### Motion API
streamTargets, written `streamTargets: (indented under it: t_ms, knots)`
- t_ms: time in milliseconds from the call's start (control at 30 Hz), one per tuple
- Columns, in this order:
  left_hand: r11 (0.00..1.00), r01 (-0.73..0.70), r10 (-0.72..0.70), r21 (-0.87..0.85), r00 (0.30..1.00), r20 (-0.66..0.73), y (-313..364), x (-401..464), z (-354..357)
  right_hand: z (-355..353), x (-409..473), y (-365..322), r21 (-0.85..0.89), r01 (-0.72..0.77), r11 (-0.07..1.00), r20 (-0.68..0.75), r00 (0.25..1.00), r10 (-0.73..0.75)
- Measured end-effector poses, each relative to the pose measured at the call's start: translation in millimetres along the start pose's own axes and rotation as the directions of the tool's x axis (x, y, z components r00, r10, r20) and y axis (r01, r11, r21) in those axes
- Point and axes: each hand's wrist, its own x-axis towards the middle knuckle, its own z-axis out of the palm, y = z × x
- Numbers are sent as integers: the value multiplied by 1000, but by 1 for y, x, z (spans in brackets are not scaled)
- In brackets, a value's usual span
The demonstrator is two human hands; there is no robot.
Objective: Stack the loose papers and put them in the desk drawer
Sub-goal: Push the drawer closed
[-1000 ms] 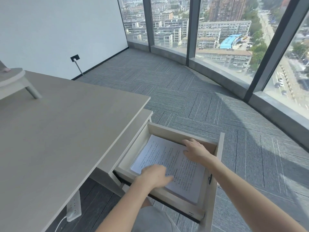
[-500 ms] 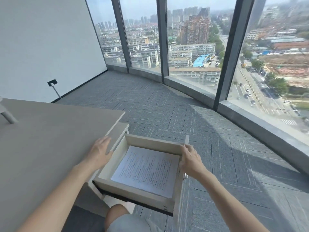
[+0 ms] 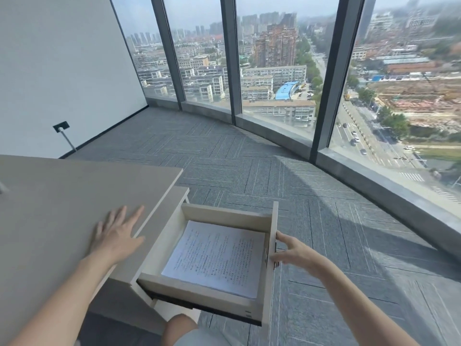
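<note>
A stack of printed white papers point(image 3: 217, 258) lies flat inside the pulled-out desk drawer point(image 3: 224, 214), which is pale wood. My left hand point(image 3: 116, 236) rests flat on the desk top point(image 3: 62, 208) beside the drawer, fingers spread, holding nothing. My right hand point(image 3: 290, 252) is at the outer face of the drawer front point(image 3: 270, 258), thumb and fingers apart and touching its edge by the handle.
Grey carpet tiles cover the floor to the right and ahead. Curved floor-to-ceiling windows point(image 3: 274, 71) with a low sill run along the far side. A white wall with a socket point(image 3: 61, 126) stands at left. My knee point(image 3: 179, 325) sits below the drawer.
My left hand left the papers, rose out of the drawer and settled on the desk top. My right hand moved from the papers to the outer side of the drawer front.
</note>
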Motion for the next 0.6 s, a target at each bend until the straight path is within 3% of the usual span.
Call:
streamTargets:
  t_ms: [233, 367, 600]
  knots:
    - [1000, -12, 13, -13, 1000, 3, 2, 22, -2, 27, 31, -10, -15, 27, 1000, 75, 997, -25]
    - [1000, -17, 17, -8, 1000, -5, 3, 20, -3, 59, 48, -23, 84, 40, 996, 125, 991, -51]
    - [999, -28, 28, -24, 1000, -3, 4, 18, -5, 113, 83, -53, 168, 101, 981, 81, 990, -116]
